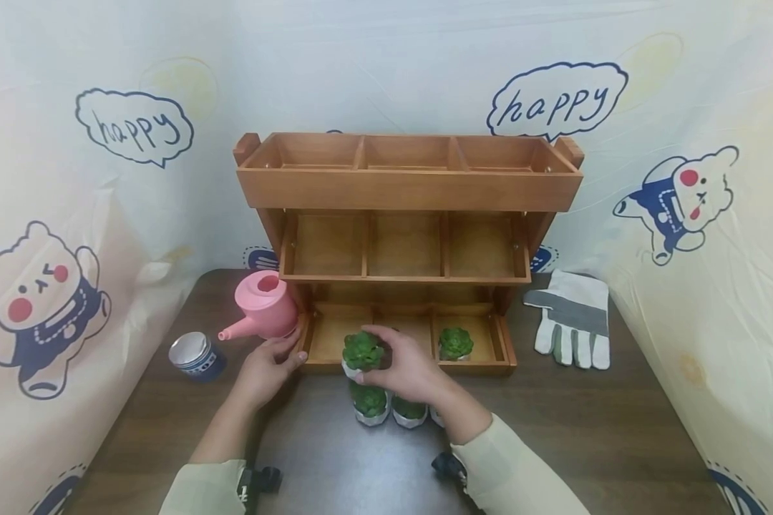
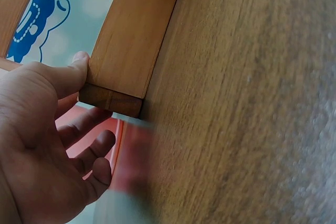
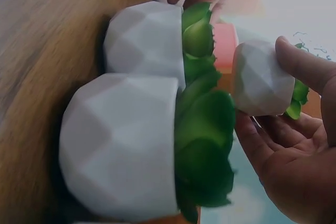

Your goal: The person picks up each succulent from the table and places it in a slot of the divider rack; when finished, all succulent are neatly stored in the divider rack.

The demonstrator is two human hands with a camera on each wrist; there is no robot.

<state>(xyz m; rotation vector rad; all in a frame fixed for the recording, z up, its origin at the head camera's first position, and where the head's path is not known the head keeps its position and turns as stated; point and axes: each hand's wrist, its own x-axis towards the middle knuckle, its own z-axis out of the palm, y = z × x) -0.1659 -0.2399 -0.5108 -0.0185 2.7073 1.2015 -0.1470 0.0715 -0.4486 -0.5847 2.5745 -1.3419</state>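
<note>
My right hand [image 1: 412,366] holds a small potted succulent [image 1: 362,350] between thumb and fingers, lifted before the lowest tier of a wooden three-tier shelf [image 1: 409,190]. Its white faceted pot [image 3: 262,77] shows clearly in the right wrist view. With thumb and fingers, my left hand [image 1: 267,373] grips the lower left corner [image 2: 118,95] of that shelf. Another succulent [image 1: 455,343] sits in the right compartment of the bottom tier. On the table before the shelf stand more potted succulents [image 1: 369,403], one largely hidden by my right wrist.
A pink watering can [image 1: 267,306] stands left of the shelf, close behind my left hand. Nearer the left table edge is a blue-and-white tin [image 1: 196,356]. A white and grey work glove [image 1: 573,320] lies right of the shelf. Patterned cloth hangs behind.
</note>
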